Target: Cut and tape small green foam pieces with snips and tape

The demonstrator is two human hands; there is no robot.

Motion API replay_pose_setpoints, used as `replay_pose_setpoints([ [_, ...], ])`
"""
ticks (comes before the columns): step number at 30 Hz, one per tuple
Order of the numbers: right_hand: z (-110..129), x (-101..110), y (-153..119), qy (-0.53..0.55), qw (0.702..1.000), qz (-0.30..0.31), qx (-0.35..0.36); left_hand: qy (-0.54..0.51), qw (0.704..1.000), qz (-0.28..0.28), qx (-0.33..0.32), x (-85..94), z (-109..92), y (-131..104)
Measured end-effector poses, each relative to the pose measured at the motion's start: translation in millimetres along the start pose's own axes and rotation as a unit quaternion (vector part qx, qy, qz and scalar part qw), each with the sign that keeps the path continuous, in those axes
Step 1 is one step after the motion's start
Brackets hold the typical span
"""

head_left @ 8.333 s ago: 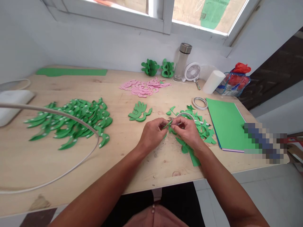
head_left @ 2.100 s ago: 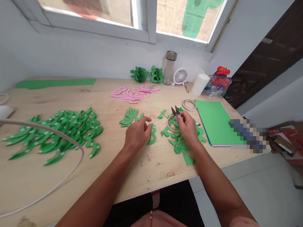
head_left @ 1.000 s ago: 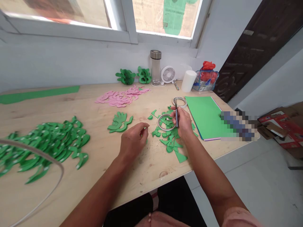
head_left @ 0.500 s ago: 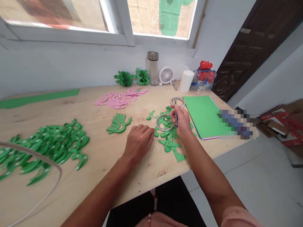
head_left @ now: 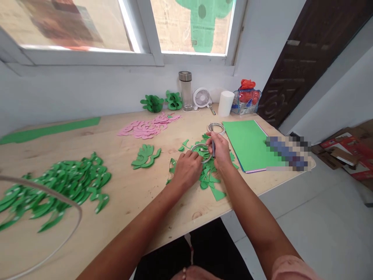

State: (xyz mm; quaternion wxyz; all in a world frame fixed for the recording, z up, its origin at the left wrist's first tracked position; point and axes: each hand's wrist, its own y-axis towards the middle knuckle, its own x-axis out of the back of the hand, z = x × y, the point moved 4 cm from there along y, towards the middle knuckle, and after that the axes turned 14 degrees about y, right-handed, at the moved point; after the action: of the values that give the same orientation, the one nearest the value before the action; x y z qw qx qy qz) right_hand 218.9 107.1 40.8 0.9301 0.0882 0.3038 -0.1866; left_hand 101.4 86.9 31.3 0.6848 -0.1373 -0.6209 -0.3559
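My right hand (head_left: 220, 149) is closed around a pair of tweezers (head_left: 213, 146), whose two thin tips point up and away from me. A white tape roll (head_left: 207, 146) stands between my hands, beside the right fingers. My left hand (head_left: 188, 168) has its fingers bent together at the roll's lower left edge; its fingertips are partly hidden. To the left of that hand a green cut-out piece (head_left: 172, 163) shows, partly covered. Green scraps (head_left: 210, 175) lie heaped beneath both hands. A second tape roll (head_left: 223, 130) rests flat behind the right hand.
Green cut-outs with white tabs (head_left: 67, 179) are heaped at left. Nearer the middle lie green shapes (head_left: 145, 156) and pink cut-outs (head_left: 145, 128). Green sheets (head_left: 247, 144) are at right. A bottle (head_left: 185, 91), fan (head_left: 201, 98) and white roll (head_left: 226, 103) stand by the wall.
My left hand has moved right to the tape roll, uncovering the green cut-out piece to its left. My right hand still holds the tweezers. The view has tilted up slightly.
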Motion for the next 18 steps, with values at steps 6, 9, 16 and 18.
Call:
replay_pose_setpoints([
  [6,2,-4,-3,0.012,1.000,0.025,0.005,0.000,1.000,0.003,0.018,-10.3,-4,5],
  [9,5,-4,-3,0.022,0.999,0.029,0.024,-0.032,0.999,-0.018,0.031,-8.8,1,4],
  [16,13,2,-1,0.023,0.996,0.003,0.086,-0.257,0.951,-0.125,0.121,-1.0,23,-6],
  [18,10,2,0,0.009,0.997,0.009,0.073,-0.323,0.926,-0.145,0.133,-1.1,26,-7],
])
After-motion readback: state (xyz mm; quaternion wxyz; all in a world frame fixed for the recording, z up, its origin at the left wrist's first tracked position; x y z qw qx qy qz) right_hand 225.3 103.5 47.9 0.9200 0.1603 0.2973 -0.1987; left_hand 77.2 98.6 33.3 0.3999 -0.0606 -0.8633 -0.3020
